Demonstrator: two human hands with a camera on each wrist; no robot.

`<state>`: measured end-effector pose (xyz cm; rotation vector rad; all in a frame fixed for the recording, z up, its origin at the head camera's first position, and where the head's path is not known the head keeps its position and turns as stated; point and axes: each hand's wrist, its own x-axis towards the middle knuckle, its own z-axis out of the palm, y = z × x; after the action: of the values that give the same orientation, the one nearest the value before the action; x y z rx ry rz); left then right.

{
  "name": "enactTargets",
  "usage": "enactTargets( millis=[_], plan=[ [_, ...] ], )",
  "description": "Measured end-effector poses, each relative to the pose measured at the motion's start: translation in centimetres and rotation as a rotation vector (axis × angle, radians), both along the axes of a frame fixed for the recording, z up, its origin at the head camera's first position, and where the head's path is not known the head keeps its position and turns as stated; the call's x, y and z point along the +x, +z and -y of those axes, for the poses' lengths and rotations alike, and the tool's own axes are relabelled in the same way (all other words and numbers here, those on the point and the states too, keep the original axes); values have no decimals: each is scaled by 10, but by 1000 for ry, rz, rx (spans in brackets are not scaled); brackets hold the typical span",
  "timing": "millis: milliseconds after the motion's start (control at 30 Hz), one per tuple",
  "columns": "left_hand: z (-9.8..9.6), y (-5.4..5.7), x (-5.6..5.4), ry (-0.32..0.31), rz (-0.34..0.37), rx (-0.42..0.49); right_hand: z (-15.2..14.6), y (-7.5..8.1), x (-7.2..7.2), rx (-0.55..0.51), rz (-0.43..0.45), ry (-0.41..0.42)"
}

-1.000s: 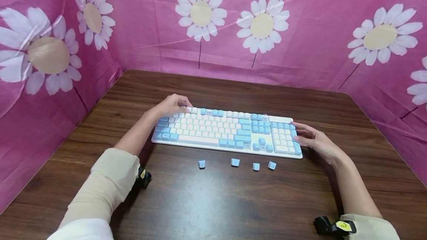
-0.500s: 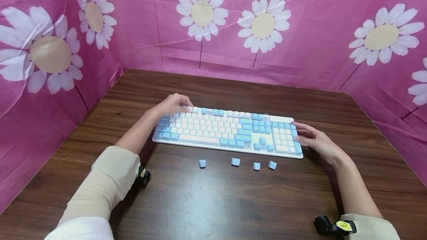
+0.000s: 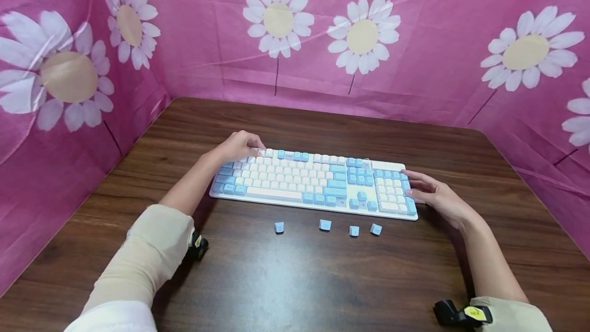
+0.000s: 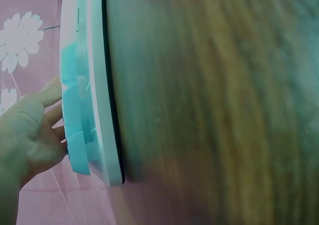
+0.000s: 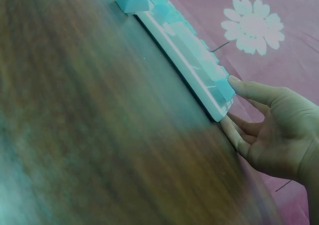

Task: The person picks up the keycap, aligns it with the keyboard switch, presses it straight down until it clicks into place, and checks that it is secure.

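A white-and-blue keyboard (image 3: 274, 193) lies across the middle of the table, some of its key positions bare of caps. My left hand (image 3: 239, 145) holds its far left corner, the thumb by the top keys and the other fingers behind the edge. At the opposite end, my right hand (image 3: 438, 199) grips the right side. The right wrist view shows that thumb (image 5: 256, 91) against a corner key and the other fingers low at the edge. Several loose blue keycaps lie in front of the keyboard, among them one keycap (image 3: 279, 227) at the left and another keycap (image 3: 375, 229) at the right.
The brown wooden table (image 3: 286, 281) reaches back to a pink cloth (image 3: 198, 24) printed with white daisies, which hangs on three sides. A black wrist camera (image 3: 198, 245) is strapped at the left sleeve, and another black camera (image 3: 454, 314) at the right sleeve.
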<state>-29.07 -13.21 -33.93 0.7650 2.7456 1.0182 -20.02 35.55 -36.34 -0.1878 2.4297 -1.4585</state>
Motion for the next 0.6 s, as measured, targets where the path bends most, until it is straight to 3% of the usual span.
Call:
enactTargets(
  millis=[600],
  plan=[
    [1,3,2,21,38,-24,0,0,-1,24,8,-4]
  ],
)
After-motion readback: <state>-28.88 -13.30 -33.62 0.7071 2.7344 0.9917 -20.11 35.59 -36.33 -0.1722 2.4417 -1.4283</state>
